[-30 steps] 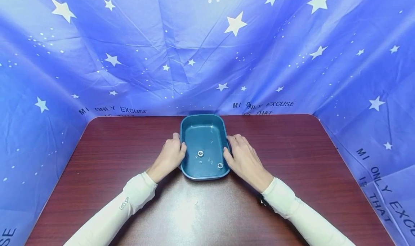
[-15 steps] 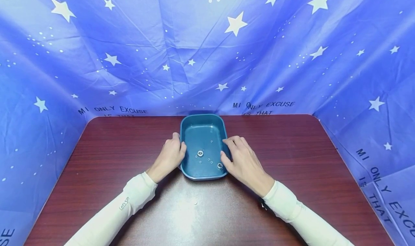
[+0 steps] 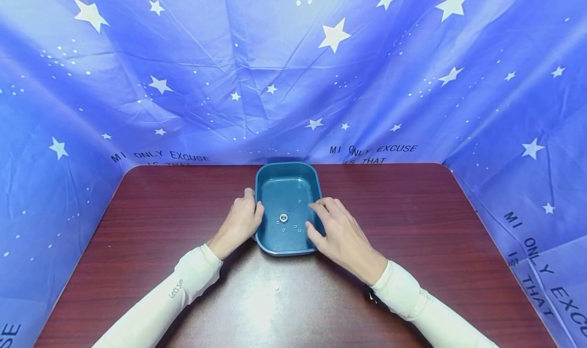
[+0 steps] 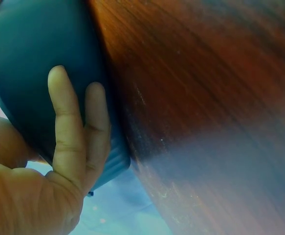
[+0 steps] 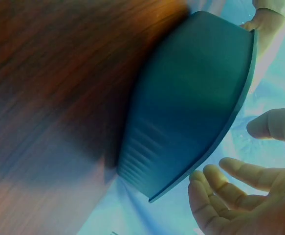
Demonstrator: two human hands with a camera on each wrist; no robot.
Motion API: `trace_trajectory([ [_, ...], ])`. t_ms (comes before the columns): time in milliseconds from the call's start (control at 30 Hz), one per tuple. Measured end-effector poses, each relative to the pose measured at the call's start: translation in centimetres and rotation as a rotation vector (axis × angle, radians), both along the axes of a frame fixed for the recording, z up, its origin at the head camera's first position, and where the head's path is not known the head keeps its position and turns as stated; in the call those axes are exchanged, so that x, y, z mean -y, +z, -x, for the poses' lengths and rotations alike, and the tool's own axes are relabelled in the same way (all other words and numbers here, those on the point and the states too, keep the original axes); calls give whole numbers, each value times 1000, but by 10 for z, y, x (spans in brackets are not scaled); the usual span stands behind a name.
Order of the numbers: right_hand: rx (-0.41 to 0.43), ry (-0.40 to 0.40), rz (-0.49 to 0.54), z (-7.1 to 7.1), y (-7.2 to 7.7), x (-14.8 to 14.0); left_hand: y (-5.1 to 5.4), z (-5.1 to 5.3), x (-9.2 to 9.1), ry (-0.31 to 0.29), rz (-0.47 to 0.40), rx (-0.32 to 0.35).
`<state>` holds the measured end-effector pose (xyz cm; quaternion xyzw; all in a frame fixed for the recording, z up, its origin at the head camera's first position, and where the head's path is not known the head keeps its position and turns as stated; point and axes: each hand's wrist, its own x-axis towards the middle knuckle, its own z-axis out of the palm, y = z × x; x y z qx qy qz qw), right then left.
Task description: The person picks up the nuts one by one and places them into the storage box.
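A deep teal plastic tub (image 3: 288, 187) with rounded corners stands on the table. My left hand (image 3: 240, 215) grips its left wall: the thumb hooks over the rim, and in the left wrist view two fingers (image 4: 68, 129) lie along the outer side. Over the right rim my right hand (image 3: 341, 233) hovers with thumb and fingers parted; in the right wrist view its loosely bent fingers (image 5: 240, 196) hold nothing. On the tub floor lies a larger silver ring-like piece (image 3: 283, 218) among several tiny rings (image 3: 295, 226). The right hand covers the tub's near right corner.
The dark red wooden table (image 3: 183, 195) has a glare patch in front. A tiny pale speck (image 3: 276, 288) lies on it, nearer than the tub. Blue star-printed cloth (image 3: 202, 62) hangs behind and at both sides, close to the tub's far end.
My right hand has let go of the tub's right wall and moved left over its rim, covering a second larger ring. The left hand and tub have not visibly moved.
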<state>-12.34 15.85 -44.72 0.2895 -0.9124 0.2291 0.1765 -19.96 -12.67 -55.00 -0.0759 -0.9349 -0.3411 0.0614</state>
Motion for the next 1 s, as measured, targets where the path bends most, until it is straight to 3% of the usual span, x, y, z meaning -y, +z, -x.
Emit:
trace_trajectory([
  [633,-35,99,3,-8,3,7,1,-1,-1,8,-18,13],
  [1000,-42,177,-11,-20,5,16,4,-2,-1,9,-12,11],
])
